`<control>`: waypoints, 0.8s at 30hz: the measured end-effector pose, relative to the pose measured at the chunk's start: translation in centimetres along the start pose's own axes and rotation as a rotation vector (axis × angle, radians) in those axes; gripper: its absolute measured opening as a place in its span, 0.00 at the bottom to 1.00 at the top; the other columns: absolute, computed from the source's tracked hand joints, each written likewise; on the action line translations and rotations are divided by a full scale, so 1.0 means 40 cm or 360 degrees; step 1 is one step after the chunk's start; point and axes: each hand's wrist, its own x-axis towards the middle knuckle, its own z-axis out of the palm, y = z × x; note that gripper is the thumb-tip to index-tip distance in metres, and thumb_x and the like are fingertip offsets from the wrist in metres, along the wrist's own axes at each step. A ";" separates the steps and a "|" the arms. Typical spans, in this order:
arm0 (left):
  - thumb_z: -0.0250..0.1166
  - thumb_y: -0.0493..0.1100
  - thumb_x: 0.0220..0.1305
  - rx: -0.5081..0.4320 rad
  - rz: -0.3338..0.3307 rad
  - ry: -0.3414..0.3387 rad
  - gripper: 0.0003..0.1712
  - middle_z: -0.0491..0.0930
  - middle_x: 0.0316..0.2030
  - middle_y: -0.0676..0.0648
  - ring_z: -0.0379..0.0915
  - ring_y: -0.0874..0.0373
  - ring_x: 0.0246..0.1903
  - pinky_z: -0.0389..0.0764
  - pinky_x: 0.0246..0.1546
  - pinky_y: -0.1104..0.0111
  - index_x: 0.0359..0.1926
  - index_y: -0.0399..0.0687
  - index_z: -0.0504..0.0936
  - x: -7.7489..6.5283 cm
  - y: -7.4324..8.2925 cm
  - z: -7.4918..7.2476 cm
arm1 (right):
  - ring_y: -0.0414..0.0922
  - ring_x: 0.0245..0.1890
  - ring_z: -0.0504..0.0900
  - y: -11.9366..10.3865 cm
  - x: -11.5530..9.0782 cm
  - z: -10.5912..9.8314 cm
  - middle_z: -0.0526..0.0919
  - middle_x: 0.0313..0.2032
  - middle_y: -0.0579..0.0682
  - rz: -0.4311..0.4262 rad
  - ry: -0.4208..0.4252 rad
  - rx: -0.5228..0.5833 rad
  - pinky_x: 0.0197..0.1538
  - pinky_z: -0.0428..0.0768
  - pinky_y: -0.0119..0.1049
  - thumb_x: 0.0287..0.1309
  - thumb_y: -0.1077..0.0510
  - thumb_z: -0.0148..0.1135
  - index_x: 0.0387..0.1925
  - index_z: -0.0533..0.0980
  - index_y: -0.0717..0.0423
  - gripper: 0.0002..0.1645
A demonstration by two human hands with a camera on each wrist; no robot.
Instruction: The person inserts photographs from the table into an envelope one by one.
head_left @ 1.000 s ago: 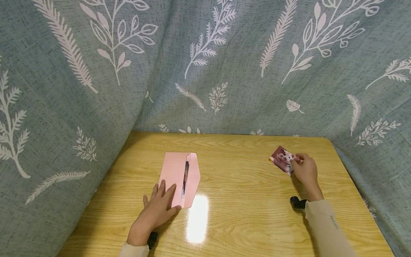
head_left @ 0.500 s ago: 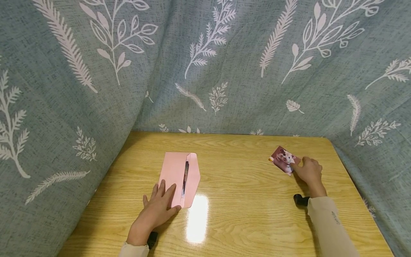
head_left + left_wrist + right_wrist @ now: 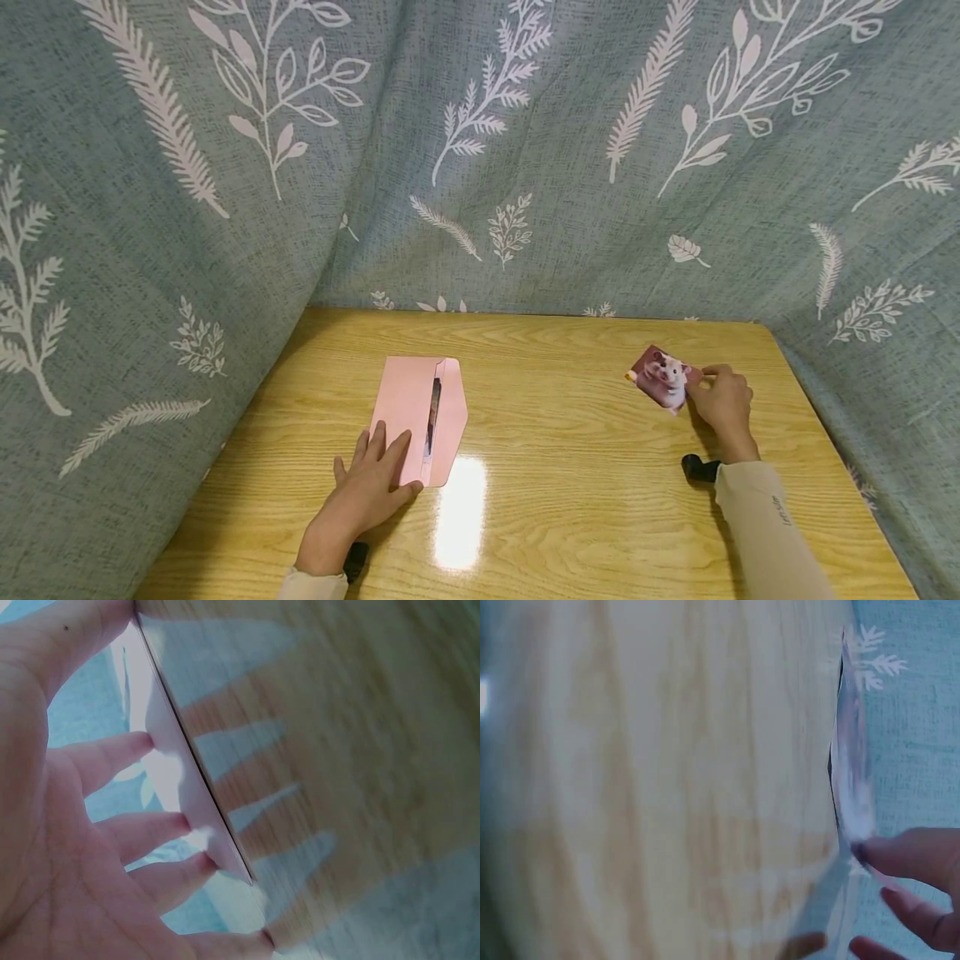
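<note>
A pink envelope (image 3: 401, 392) lies on the left half of the table, its flap (image 3: 452, 421) folded out to the right. Something dark and printed (image 3: 433, 417) shows in its slit-like opening. My left hand (image 3: 363, 492) rests on the envelope's lower part, fingers spread; in the left wrist view the fingertips (image 3: 180, 821) press on it. Over on the right, my right hand (image 3: 723, 408) pinches the right corner of a photo card (image 3: 660, 379) printed with a white rodent. Seen from the right wrist, the card (image 3: 851, 772) is nearly edge-on, thumb and finger at its near end.
The wood-grain table (image 3: 540, 500) has a bright light reflection in front of the envelope. A blue-green curtain (image 3: 570, 242) with white leaf prints hangs behind it and along both sides. Black wrist devices (image 3: 699, 468) sit under both wrists.
My right hand first shifts slightly right along the card, its thumb sliding toward the corner. The card then tilts a little and its picture shows more fully. The left hand and envelope stay put.
</note>
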 end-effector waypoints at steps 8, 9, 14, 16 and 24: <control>0.68 0.58 0.65 -0.0012 -0.0003 0.0000 0.45 0.43 0.76 0.30 0.33 0.30 0.74 0.38 0.58 0.22 0.77 0.52 0.61 0.000 0.001 0.000 | 0.58 0.49 0.80 -0.002 0.001 0.003 0.79 0.53 0.70 0.0123 0.0145 0.0386 0.51 0.76 0.47 0.69 0.52 0.58 0.55 0.74 0.69 0.24; 0.68 0.58 0.65 -0.0014 -0.0001 0.0002 0.45 0.43 0.76 0.30 0.33 0.30 0.74 0.38 0.57 0.22 0.77 0.52 0.61 0.000 0.001 0.000 | 0.51 0.46 0.83 -0.003 0.001 0.004 0.81 0.51 0.67 0.0144 0.0143 0.0456 0.48 0.78 0.41 0.69 0.52 0.59 0.56 0.74 0.68 0.24; 0.68 0.58 0.65 -0.0014 0.0008 0.0013 0.45 0.43 0.76 0.30 0.34 0.29 0.74 0.39 0.57 0.22 0.77 0.51 0.61 0.000 0.001 -0.001 | 0.28 0.29 0.80 -0.013 0.002 0.005 0.85 0.32 0.43 0.0192 0.0050 0.0940 0.31 0.80 0.26 0.68 0.59 0.60 0.55 0.71 0.67 0.19; 0.68 0.58 0.65 -0.0010 0.0009 0.0013 0.45 0.44 0.76 0.30 0.34 0.29 0.74 0.39 0.57 0.22 0.77 0.51 0.61 0.000 0.001 -0.001 | 0.30 0.26 0.80 -0.017 0.000 0.008 0.82 0.29 0.36 0.0217 -0.0025 0.1151 0.29 0.82 0.28 0.68 0.63 0.59 0.53 0.70 0.65 0.16; 0.68 0.59 0.65 -0.0003 0.0010 0.0007 0.45 0.43 0.76 0.30 0.34 0.30 0.74 0.39 0.57 0.22 0.77 0.52 0.60 0.000 0.000 0.001 | 0.36 0.25 0.82 -0.043 -0.015 0.026 0.83 0.29 0.36 0.0211 -0.0170 0.1372 0.28 0.84 0.33 0.70 0.65 0.56 0.55 0.68 0.63 0.15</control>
